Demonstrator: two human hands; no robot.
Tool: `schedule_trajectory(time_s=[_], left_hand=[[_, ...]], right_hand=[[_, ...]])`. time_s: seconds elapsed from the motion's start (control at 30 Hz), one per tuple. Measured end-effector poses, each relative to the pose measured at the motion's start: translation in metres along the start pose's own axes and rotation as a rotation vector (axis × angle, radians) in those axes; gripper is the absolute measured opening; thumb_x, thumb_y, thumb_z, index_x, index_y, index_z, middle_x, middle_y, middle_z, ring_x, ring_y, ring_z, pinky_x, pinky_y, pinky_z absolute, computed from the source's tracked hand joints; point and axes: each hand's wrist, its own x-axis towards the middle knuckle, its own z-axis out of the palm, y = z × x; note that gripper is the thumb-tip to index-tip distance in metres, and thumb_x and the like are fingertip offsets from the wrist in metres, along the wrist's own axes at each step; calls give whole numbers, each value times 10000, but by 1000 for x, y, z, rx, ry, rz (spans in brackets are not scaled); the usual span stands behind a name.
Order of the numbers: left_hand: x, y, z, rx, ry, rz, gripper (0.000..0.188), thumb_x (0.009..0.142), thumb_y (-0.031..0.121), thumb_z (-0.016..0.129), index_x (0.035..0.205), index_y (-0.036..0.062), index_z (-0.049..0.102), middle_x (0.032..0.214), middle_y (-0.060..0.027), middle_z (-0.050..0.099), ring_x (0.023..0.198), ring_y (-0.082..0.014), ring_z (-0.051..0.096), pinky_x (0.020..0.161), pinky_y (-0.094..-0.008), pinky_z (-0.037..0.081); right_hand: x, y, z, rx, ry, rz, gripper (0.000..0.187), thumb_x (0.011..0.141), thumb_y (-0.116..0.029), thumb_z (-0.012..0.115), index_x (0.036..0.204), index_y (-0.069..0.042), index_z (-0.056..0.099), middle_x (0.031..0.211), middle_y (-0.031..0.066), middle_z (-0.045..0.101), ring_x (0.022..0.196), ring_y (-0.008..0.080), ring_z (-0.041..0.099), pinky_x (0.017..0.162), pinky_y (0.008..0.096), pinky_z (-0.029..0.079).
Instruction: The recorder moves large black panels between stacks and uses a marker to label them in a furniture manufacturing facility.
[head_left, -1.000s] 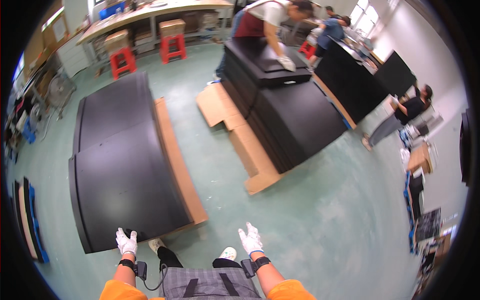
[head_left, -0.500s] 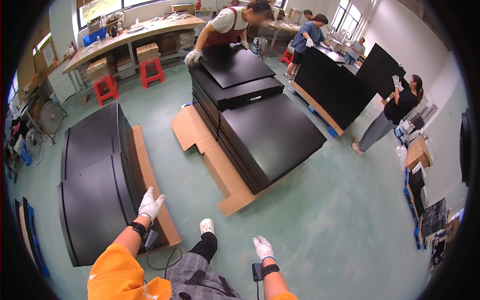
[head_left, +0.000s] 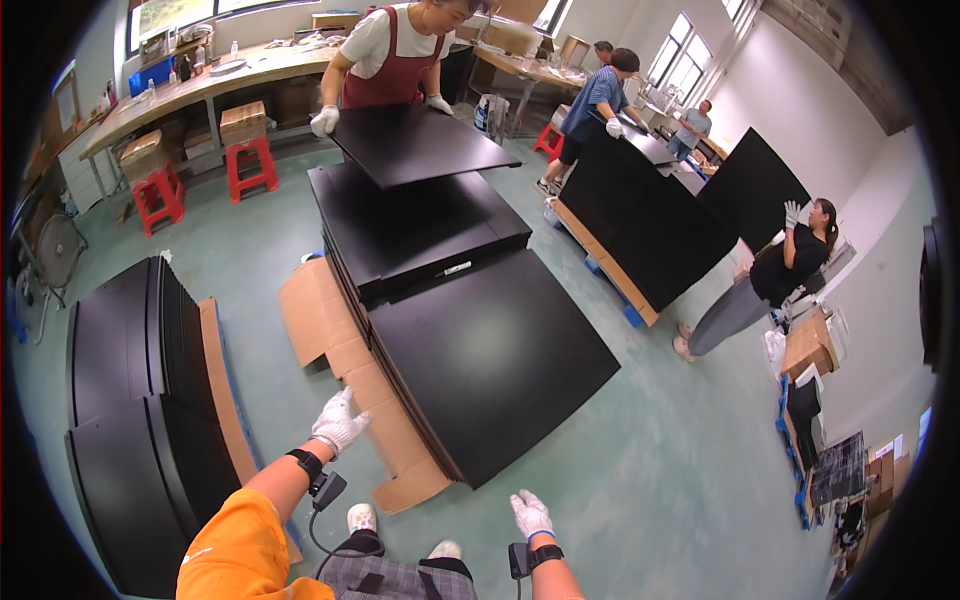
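Observation:
My left hand point(head_left: 341, 421), in a white knitted glove, is held out with its fingers apart and nothing in it. It appears over the cardboard point(head_left: 350, 360) along the left side of a tall stack of black panels point(head_left: 490, 360). My right hand point(head_left: 531, 514), gloved too, is empty and open below the stack's near corner. Across the stack, a co-worker in a dark red apron point(head_left: 393, 60) grips a loose black panel point(head_left: 420, 140) by its edges with two gloved hands, raised and tilted above the stack. A small white-and-black item point(head_left: 455, 268) lies on the stack's step.
Another stack of black panels point(head_left: 115, 480) stands on cardboard at my left. Farther right, large black panels point(head_left: 640, 220) rest on a blue-footed pallet, with co-workers around them. Red stools point(head_left: 250, 170) bearing boxes stand before a long workbench point(head_left: 215, 85). Wrapped goods point(head_left: 838, 470) line the right wall.
The co-worker has lifted the top panel off the stack. I have come closer to the middle stack, and my left hand has swung from the left stack toward it. Both hands stay empty.

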Motion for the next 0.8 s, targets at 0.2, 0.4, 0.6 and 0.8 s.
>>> schedule_trajectory(time_s=[0.2, 0.4, 0.6, 0.8], left_hand=[[72, 77, 22, -16, 0, -8, 794, 834, 456, 587, 1421, 3, 303, 1445, -205, 357, 1351, -319, 326, 1109, -365, 283], [156, 134, 58, -13, 69, -91, 752, 820, 421, 596, 1390, -1, 344, 1390, -212, 417, 1304, -333, 383, 1078, -370, 322], [250, 188, 89, 46, 194, -9, 684, 796, 362, 618, 1366, 69, 377, 1372, -171, 429, 1270, -334, 408, 1051, -393, 355], [357, 212, 121, 168, 360, 59, 644, 795, 326, 626, 1342, 67, 407, 1376, -185, 414, 1270, -345, 400, 1038, -412, 366]], right_hand=[[137, -46, -37, -211, -106, -92, 592, 870, -470, 524, 1303, -67, 517, 1312, 185, 522, 1230, 335, 480, 1032, 399, 388], [300, -104, -39, -421, 19, -478, 616, 793, -491, 616, 1287, -138, 514, 1311, 162, 483, 1201, 355, 460, 1006, 453, 392], [357, -167, -52, -735, -3, -625, 880, 682, -541, 726, 1352, -94, 372, 1380, 186, 346, 1253, 382, 360, 971, 490, 391], [362, -178, -55, -826, -29, -564, 926, 641, -551, 756, 1339, -107, 341, 1359, 191, 344, 1228, 370, 373, 955, 458, 393]])
